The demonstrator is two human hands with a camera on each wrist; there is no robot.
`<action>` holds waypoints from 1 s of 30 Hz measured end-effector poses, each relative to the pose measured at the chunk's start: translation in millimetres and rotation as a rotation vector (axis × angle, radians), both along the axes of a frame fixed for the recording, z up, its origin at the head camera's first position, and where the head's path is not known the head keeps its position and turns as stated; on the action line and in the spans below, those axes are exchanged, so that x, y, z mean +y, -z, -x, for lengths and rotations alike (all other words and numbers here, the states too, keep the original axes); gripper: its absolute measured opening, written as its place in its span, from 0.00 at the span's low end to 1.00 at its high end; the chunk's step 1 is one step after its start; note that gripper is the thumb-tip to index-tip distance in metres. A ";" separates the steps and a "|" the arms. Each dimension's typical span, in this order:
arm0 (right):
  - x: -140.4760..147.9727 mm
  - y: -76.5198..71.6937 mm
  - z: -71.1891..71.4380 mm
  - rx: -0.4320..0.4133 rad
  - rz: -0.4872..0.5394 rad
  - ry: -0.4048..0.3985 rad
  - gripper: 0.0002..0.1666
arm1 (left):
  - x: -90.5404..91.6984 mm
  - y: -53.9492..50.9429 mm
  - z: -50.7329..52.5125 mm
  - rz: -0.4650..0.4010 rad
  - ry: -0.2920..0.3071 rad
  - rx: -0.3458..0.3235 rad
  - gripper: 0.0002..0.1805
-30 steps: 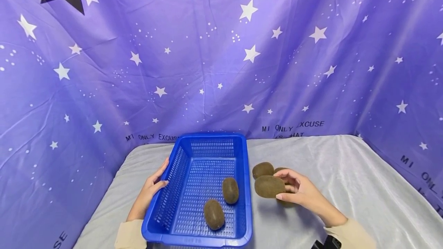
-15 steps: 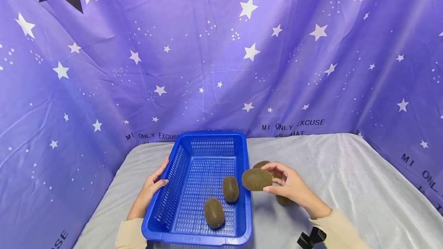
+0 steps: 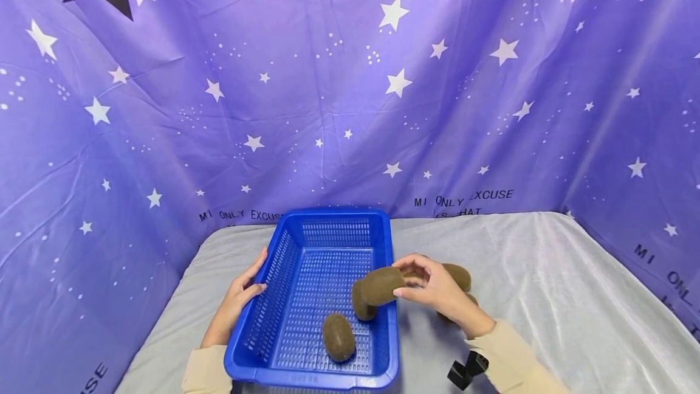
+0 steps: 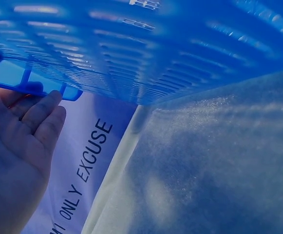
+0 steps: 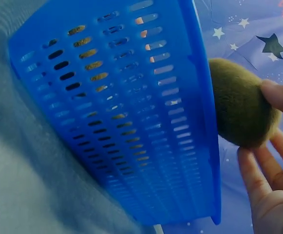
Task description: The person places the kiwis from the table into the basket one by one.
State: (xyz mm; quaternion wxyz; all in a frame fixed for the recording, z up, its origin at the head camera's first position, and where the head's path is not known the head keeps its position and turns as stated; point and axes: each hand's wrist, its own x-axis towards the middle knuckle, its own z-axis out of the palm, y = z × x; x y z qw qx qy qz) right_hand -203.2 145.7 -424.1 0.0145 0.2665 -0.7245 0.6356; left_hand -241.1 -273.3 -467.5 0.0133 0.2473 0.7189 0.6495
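A blue slotted basket [image 3: 312,380] stands on the grey cloth. The left hand [image 3: 235,306] holds its left rim, thumb over the edge; in the left wrist view that hand's fingers [image 4: 48,114] curl under the rim. The right hand [image 3: 440,290] pinches a brown kiwi [image 3: 383,285] by its right end, over the basket's right rim. In the right wrist view, thumb and fingers of the right hand [image 5: 273,141] grip the kiwi [image 5: 238,100] beside the rim. Inside the basket lie two kiwis, one [image 3: 338,338] nearer the front, another [image 3: 362,306] partly hidden under the held one.
More kiwis [image 3: 458,276] lie on the cloth [image 3: 547,297] right of the basket, partly behind the right hand. A black device [image 3: 467,369] is at the right wrist. Purple star-patterned fabric [image 3: 350,108] hangs behind and at both sides.
The right hand has carried its kiwi leftward, from beside the basket to over the right rim. The left hand and the basket have stayed in place.
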 end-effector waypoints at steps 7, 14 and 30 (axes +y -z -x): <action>-11.6 1.9 8.6 0.017 0.027 -0.063 0.17 | 0.9 0.1 0.5 0.004 -0.008 -0.010 0.35; -7.3 1.9 6.7 -0.016 0.019 -0.046 0.16 | 1.6 0.4 1.2 0.002 -0.012 -0.015 0.35; 51.4 16.1 -11.2 0.051 -0.115 0.002 0.15 | 1.9 -2.6 -1.4 -0.008 0.009 -0.028 0.35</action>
